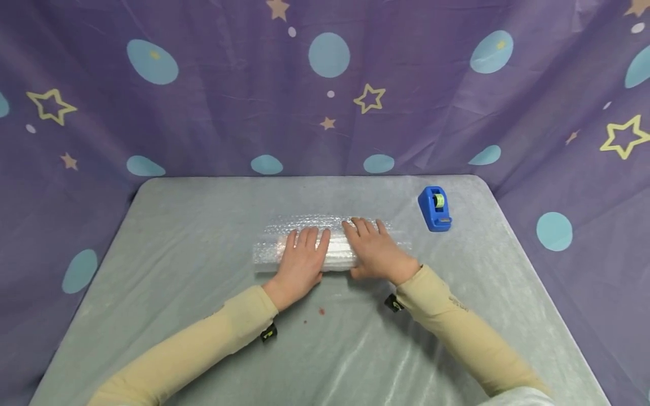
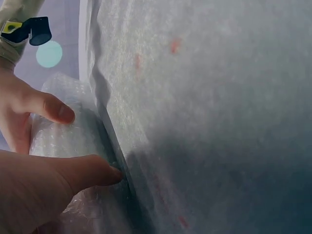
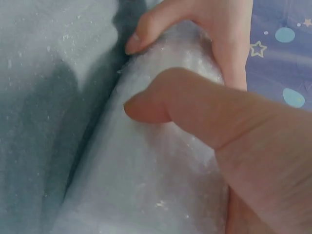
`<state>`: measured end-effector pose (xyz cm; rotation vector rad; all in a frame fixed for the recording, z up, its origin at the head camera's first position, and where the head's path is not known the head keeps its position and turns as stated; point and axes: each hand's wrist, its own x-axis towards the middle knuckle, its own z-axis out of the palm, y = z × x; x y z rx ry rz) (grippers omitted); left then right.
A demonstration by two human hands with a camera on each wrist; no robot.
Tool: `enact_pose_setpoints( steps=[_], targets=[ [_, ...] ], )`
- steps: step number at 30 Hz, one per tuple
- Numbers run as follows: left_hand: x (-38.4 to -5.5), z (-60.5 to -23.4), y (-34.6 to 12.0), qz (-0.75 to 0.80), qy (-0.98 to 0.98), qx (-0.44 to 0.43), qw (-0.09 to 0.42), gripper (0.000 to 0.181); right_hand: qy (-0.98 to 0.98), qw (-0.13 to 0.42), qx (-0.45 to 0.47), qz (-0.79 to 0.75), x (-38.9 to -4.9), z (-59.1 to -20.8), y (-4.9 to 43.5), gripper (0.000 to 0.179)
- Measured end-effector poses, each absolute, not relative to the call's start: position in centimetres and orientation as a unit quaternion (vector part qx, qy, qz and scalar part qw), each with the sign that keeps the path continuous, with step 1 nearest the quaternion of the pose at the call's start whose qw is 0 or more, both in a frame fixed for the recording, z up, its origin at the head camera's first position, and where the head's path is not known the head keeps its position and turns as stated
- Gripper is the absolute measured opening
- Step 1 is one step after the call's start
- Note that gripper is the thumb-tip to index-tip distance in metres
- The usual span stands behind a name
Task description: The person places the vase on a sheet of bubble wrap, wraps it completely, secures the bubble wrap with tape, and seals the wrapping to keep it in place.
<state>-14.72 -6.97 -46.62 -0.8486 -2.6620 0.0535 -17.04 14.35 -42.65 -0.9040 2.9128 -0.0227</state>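
A roll of clear bubble wrap (image 1: 266, 256) lies crosswise on the table, with a loose flap spread along its far side. My left hand (image 1: 302, 262) grips the roll left of its middle, fingers over the top and thumb on the near side. Right of the middle, my right hand (image 1: 376, 254) holds it the same way. In the left wrist view the left thumb (image 2: 92, 170) lies against the wrap. The right thumb (image 3: 165, 97) bends over the roll in the right wrist view. Whatever is inside the wrap cannot be made out.
A blue tape dispenser (image 1: 435, 219) stands at the back right of the grey cloth-covered table (image 1: 193, 225). Small reddish spots (image 1: 321, 311) mark the cloth in front of the hands. A purple curtain (image 1: 228, 113) with stars and dots hangs behind and at both sides.
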Motion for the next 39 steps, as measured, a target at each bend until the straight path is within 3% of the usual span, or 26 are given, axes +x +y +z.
enact_pose_setpoints(
  steps=[6, 17, 25, 33, 39],
  targets=[
    [-15.2, -46.5, -6.8, 0.022, -0.943, -0.292, 0.158, 0.112, 0.95, -0.025, -0.311, -0.007, -16.0, -43.2, 14.6, 0.099],
    [-15.6, -46.2, -6.7, 0.01, -0.945, -0.289, 0.155, 0.104, 0.943, -0.104, -0.317, -0.003, -14.4, -44.7, 14.5, 0.114],
    [-15.6, -45.6, -6.6, 0.004, -0.947, -0.291, 0.134, 0.099, 0.94, -0.133, -0.314, 0.004, -14.3, -45.6, 14.4, 0.118],
    [-15.6, -45.1, -7.0, -0.002, -0.948, -0.301, 0.104, 0.099, 0.933, -0.184, -0.309, 0.036, -14.4, -46.2, 14.1, 0.106],
    [-15.5, -44.7, -7.3, -0.003, -0.949, -0.305, 0.085, 0.107, 0.934, -0.176, -0.31, 0.02, -14.6, -46.2, 14.0, 0.102]
  ],
)
